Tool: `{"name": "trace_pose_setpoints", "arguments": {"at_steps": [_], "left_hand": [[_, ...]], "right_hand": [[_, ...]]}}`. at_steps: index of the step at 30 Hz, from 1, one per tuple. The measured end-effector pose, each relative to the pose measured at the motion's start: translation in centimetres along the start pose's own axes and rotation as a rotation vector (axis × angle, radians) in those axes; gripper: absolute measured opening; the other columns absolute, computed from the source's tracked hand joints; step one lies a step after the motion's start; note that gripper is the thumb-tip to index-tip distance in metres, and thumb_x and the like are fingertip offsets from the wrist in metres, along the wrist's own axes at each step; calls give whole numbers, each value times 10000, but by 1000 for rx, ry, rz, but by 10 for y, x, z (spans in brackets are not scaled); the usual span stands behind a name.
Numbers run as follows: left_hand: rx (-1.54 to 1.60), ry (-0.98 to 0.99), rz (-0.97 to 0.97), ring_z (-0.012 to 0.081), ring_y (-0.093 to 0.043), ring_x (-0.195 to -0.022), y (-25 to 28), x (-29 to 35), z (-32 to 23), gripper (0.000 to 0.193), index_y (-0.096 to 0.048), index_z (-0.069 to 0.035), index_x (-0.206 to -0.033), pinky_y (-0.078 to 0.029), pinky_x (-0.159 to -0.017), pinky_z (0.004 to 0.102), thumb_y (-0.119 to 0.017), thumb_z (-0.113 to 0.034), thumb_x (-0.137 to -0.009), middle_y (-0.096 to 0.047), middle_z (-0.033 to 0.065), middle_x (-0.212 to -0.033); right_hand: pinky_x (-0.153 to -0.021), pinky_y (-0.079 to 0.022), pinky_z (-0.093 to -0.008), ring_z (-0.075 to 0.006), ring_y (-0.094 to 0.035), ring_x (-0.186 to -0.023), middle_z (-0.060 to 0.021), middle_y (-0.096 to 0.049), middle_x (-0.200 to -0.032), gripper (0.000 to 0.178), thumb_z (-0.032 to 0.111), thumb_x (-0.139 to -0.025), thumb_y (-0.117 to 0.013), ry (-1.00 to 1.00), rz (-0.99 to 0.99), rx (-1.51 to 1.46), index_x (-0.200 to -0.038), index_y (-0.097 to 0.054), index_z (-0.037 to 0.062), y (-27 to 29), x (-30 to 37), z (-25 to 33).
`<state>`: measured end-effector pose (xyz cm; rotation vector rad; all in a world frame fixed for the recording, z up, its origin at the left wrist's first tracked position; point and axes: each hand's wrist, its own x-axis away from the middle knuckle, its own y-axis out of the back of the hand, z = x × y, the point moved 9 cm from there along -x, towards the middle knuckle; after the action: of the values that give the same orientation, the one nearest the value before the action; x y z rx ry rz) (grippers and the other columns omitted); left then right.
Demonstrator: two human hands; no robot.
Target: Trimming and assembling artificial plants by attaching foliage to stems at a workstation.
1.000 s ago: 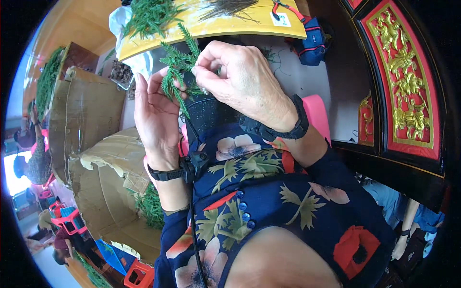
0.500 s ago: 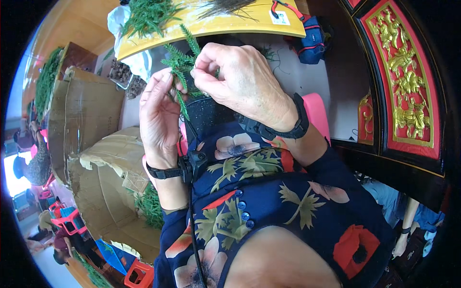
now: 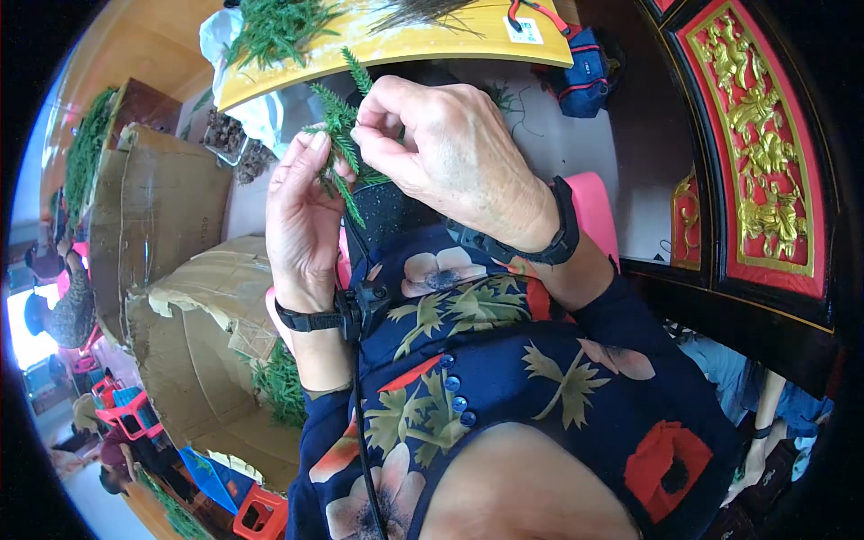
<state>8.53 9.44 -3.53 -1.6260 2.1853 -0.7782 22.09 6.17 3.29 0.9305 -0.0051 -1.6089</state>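
Note:
A green needle-leaved sprig (image 3: pixel 340 123) is held up in front of my chest, just short of the table's near edge. My left hand (image 3: pixel 306 211) pinches its lower part between thumb and fingers, with leafy tips sticking out around them. Close against the sprig's right side, the thumb and forefinger of my right hand (image 3: pixel 459 157) are pressed together. Whatever lies in that pinch is too small or too hidden to make out. The back of the right hand covers part of the sprig's right side.
Beyond my hands, the yellow table (image 3: pixel 360 52) carries a heap of green sprigs (image 3: pixel 274 31), thin dark wires (image 3: pixel 423 13) and red-handled pliers (image 3: pixel 540 11). A torn cardboard box (image 3: pixel 193 360) with greenery stands at left. A carved black, red and gold panel (image 3: pixel 760 144) rises at right.
My left hand has shifted slightly right and the right hand slightly left, with the sprig tilting a little. Both keep their fingers closed.

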Motion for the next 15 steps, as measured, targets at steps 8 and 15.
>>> {"name": "trace_pose_setpoints", "arguments": {"at_steps": [8,15], "left_hand": [[111,43,-101,106,-540,-727,15,0,6,182,-577,-13,-1046,-442,-716,240,-552,-115,-897,-605,28,-913],[111,36,-60,101,-524,-704,11,0,6,172,-584,-19,-1039,-443,-718,245,-559,-108,-894,-597,25,-928]], "right_hand": [[-564,-513,-343,-263,-650,-604,-115,-632,-646,100,97,-772,-649,-22,-24,121,-779,-575,29,7,3,5],[-560,-512,-343,-263,-647,-599,-111,-630,-644,103,92,-768,-649,8,-80,112,-776,-564,34,7,4,8]]}}
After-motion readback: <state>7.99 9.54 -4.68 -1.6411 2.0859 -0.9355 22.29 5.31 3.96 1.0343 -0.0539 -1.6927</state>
